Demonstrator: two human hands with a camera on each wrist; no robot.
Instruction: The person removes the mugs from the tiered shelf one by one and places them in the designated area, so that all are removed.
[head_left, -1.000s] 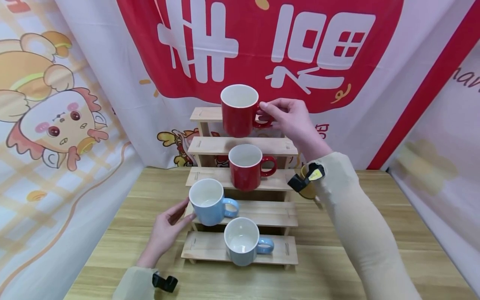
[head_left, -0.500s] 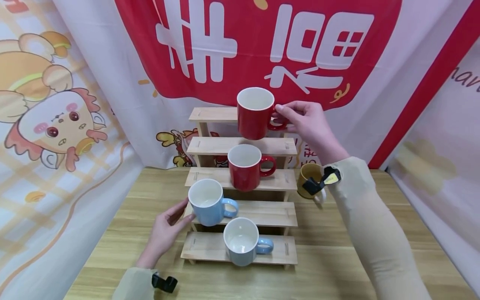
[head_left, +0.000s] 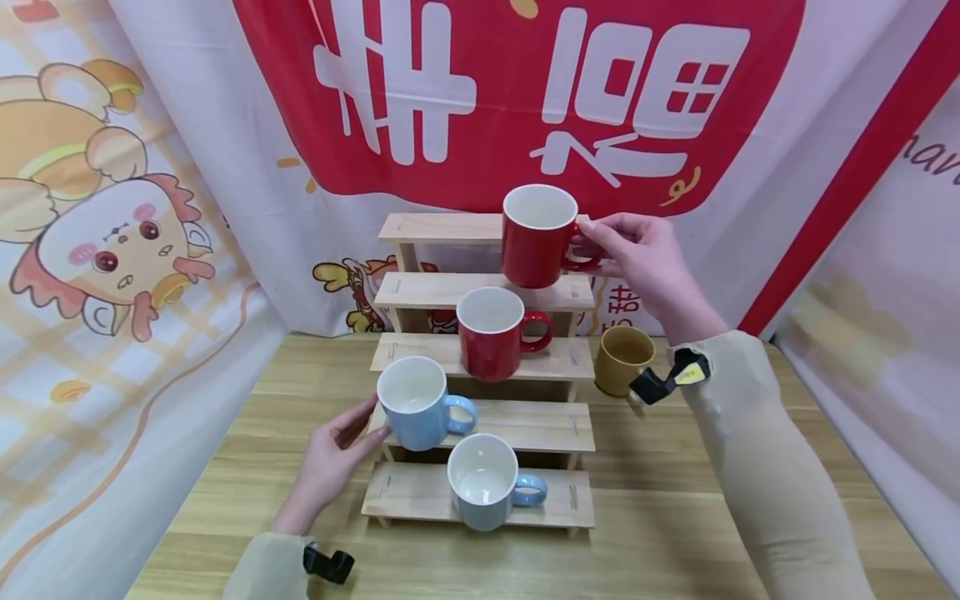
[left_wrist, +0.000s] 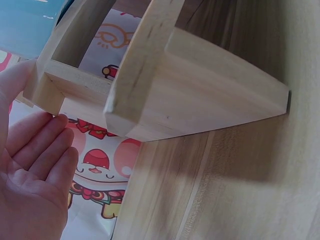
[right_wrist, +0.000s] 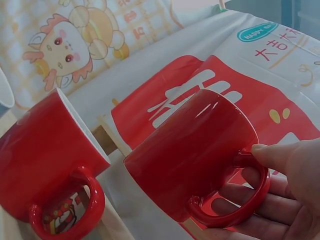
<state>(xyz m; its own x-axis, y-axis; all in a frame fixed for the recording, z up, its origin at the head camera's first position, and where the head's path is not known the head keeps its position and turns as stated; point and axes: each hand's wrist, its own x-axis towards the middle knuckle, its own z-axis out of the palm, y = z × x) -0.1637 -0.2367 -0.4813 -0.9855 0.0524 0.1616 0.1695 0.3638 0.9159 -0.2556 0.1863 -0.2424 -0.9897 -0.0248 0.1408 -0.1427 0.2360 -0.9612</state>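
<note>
I am holding a red mug (head_left: 536,250) up high, in front of the top step (head_left: 442,227) of a wooden rack (head_left: 420,290). My right hand (head_left: 641,254) is gripping it by the handle (right_wrist: 264,185): my thumb is pressing near the top of the loop, and my fingers are bending round behind it. The mug's white mouth is facing up. I can't tell if its bottom is touching the wood.

My left hand (head_left: 330,462) is lying loose, with its fingers nearly straight. The tips are touching the left end of the rack, just beside a blue mug (head_left: 412,421). I can't tell if my thumb is touching that mug too.

The blue mug is standing on the fourth step down, at the left end. Another red mug (head_left: 487,350) is standing on the third step, and a pale blue mug (head_left: 483,500) is standing on the bottom step. All three handles are pointing to the right.

A yellow-brown cup (head_left: 615,375) is standing on the wooden table (head_left: 660,500), to the right of the rack and near my right wrist. I am wearing pale sleeves (head_left: 765,467). Behind the rack, a cloth (head_left: 510,150) with big white signs on red is hanging. On the left, a cartoon animal (head_left: 120,242) is showing on another sheet.
</note>
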